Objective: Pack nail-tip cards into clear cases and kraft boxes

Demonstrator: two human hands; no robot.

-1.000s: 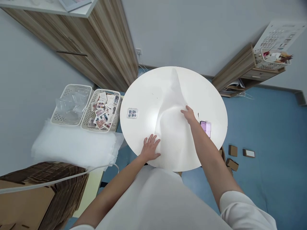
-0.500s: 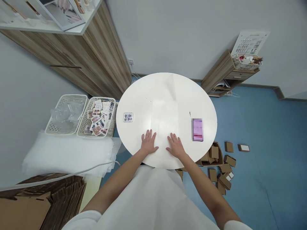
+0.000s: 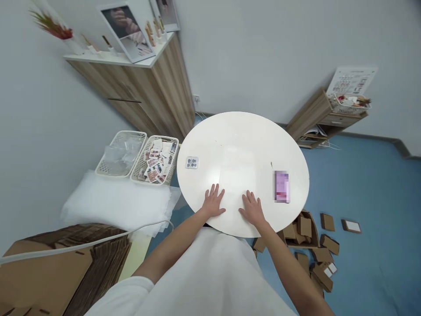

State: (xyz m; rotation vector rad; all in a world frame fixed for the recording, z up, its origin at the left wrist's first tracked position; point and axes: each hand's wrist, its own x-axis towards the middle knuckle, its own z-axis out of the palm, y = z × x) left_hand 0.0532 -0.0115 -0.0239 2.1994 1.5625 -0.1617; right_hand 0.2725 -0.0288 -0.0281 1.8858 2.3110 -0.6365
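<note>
Both my hands rest palm down on a round white table [image 3: 237, 131], near its front edge. My left hand [image 3: 213, 202] lies flat with its fingers spread and holds nothing. My right hand [image 3: 252, 208] is also flat, fingers a little apart, with nothing in it. To the left on the tabletop lies a small clear pack [image 3: 192, 163] with several dark oval pieces in it. Right of my right hand is a pink-purple rectangular item [image 3: 281, 187], blurred into blocks, so its kind does not show. A tiny dark mark [image 3: 271, 165] sits just above it.
Left of the table stand a white basket of small printed packs [image 3: 154, 162] and a basket of clear plastic bags [image 3: 121, 153]. White foam sheets [image 3: 115, 202] and stacked flat cardboard [image 3: 98, 259] lie nearer. Small brown boxes [image 3: 322, 274] litter the floor at right.
The camera view has shifted, so the whole scene sits further right and slightly lower. My hands stay flat on the table, and the things on it have not moved.
</note>
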